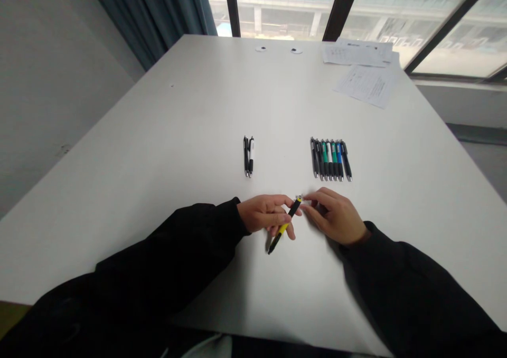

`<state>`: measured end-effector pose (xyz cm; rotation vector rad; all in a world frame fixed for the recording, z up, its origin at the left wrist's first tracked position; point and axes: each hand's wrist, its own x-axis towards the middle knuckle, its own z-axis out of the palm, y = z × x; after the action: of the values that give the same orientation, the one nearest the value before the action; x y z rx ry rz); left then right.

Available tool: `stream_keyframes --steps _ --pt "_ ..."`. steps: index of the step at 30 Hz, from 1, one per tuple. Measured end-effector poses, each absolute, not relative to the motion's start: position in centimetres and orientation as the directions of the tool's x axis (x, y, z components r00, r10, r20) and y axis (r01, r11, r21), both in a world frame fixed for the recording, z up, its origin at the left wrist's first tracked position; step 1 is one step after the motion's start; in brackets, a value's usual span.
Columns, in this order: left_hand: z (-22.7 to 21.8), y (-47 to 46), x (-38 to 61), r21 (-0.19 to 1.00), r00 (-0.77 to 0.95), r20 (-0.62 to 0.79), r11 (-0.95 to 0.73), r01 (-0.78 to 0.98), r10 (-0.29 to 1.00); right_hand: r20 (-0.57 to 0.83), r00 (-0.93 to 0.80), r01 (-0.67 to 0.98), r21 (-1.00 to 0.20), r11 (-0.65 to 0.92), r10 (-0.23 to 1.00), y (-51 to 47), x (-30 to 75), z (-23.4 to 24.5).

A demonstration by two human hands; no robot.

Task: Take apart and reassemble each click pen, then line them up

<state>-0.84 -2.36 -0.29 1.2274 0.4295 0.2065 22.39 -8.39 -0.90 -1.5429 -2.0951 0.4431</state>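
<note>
At a white table (158, 136), the left hand (267, 215) curls its fingers around a black-and-yellow click pen (285, 223), while the right hand (335, 218) pinches the pen's top end between thumb and fingertips. Farther off lie a pair of pens (248, 157) side by side, then a tidy row of black, green and blue pens (330, 160), and printed papers (366, 81) near the far edge.
</note>
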Motion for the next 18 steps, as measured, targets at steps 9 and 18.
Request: stream_keyframes --steps 9,18 --pt "-0.29 -2.25 -0.92 0.936 0.903 -0.221 0.339 0.09 0.369 0.19 -0.29 0.787 -0.511 0.346 0.938 -8.19 22.14 -0.61" --pt "-0.33 -2.35 -1.04 0.937 0.912 -0.228 0.33 0.111 0.341 -0.09 -0.108 0.092 -0.993 -0.08 0.99 -8.85 22.95 -1.19"
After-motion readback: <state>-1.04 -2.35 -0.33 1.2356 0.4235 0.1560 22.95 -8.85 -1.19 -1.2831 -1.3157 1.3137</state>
